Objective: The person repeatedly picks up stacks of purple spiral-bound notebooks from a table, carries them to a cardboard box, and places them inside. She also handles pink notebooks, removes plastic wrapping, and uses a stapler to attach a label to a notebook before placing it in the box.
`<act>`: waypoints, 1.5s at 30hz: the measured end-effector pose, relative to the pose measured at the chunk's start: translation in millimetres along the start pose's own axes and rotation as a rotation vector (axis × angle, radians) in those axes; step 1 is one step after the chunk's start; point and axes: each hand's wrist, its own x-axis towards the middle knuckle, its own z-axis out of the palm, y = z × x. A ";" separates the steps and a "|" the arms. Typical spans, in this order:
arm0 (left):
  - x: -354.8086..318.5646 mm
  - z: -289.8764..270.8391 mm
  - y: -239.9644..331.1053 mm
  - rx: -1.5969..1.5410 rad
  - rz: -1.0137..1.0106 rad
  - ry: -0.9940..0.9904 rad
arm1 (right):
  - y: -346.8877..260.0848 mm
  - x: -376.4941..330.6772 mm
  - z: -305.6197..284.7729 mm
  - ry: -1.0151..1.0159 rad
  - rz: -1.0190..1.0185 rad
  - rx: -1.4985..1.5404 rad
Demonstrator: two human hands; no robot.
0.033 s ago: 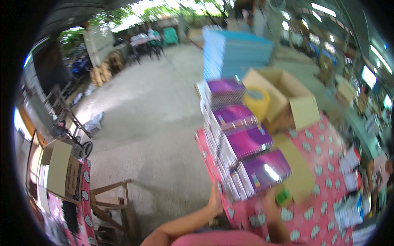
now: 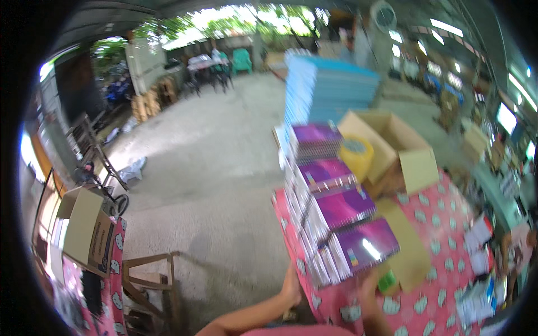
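Note:
Four-sided stacks of spiral-bound notebooks with purple covers (image 2: pixel 367 246) stand in a row along the left side of the table, the nearest one closest to me. My right hand (image 2: pixel 367 281) is at the near edge of the nearest stack, its fingers blurred and partly hidden by the notebooks. At the table's left edge, just left of that stack, is my left hand (image 2: pixel 291 288); its fingers are not clear. A flat brown cardboard piece (image 2: pixel 412 246) lies right of the notebooks, with a small green object (image 2: pixel 386 281) near my right hand.
A yellow tape roll (image 2: pixel 356 151) and an open cardboard box (image 2: pixel 417 171) stand behind on the pink patterned tablecloth (image 2: pixel 448 224). Blue sheets (image 2: pixel 342 84) are piled beyond. At left are a wooden stool (image 2: pixel 148 260) and another open box (image 2: pixel 84 232). White packages (image 2: pixel 476 302) lie far right.
The whole scene sits slightly lower and a little further right in the picture, as my view has shifted. Both hands stay in about the same place beside the notebooks.

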 end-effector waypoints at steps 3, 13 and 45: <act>-8.9 -67.6 -14.5 0.124 -0.092 0.253 | -3.0 -60.4 35.1 0.229 -0.092 -0.062; -224.0 -274.9 -27.9 -0.207 0.064 0.604 | 151.3 -223.5 163.5 -0.783 0.399 -0.643; -849.8 -503.1 -139.9 -1.194 1.641 2.118 | 318.3 -1049.8 319.8 -2.925 1.170 -0.329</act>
